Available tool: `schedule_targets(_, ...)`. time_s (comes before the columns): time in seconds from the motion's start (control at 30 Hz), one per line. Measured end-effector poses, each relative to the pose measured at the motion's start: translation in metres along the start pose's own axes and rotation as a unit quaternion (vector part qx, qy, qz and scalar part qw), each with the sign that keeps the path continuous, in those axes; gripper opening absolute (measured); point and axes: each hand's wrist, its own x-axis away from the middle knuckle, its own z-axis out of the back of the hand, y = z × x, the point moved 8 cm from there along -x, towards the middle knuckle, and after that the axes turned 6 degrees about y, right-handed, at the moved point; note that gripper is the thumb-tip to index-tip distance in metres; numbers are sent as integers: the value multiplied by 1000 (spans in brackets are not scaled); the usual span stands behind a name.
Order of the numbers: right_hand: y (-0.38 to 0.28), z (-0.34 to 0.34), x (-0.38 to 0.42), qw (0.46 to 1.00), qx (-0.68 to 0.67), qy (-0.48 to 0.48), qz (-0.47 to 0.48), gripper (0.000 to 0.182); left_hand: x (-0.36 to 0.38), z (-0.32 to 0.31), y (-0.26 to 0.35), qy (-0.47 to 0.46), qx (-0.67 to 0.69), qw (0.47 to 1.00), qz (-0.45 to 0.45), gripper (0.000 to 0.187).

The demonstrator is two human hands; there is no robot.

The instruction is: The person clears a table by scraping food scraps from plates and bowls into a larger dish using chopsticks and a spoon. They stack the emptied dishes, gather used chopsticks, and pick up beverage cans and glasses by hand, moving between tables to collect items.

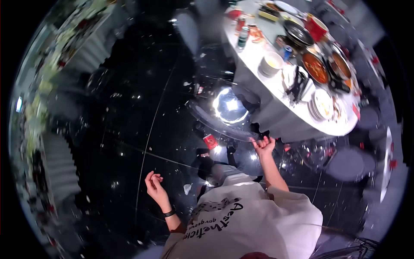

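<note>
My right hand [264,146] is at the near end of a clear plastic chair's curved back [215,126], its thumb and forefinger closed at the rim and the other fingers raised. The bright round seat [232,105] of that chair shows beyond, beside the table's grey skirt. My left hand [154,183], a black band on its wrist, hangs over the dark floor at left. Its fingers are loosely bent and apart, with nothing in them. A red packet [210,141] lies on the floor between my hands.
A round table [254,56] at the upper right bears stacked plates [321,105], bowls [271,63], a dish of red food [315,67], pans and a bottle [243,37]. White scraps [187,188] litter the glossy floor [125,129]. More chairs [350,166] stand at right.
</note>
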Motion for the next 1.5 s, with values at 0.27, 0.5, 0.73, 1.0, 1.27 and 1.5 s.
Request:
schedule_targets(0.27,-39,-36,46,980,75,100,155,33,-151,-81,11,-166,48,984,-45,20)
schedule_targets(0.5,-91,-116,25,749,538,128,365,35,-330,-122,8,-255,-17,964,-75,19)
schedule_targets(0.73,69,-448,33,605,637,-170,447,27,-485,-159,-44,-290,-49,956,-7,18)
schedule_targets(1.0,253,-621,-56,628,678,-153,349,41,-698,-288,-66,-372,-71,925,-35,17)
schedule_targets(1.27,260,-725,-76,759,504,-42,409,48,-872,-510,13,-500,-29,863,-73,18)
schedule_targets(1.5,141,-842,-237,595,564,208,534,74,-917,-756,70,-618,-67,760,-190,16)
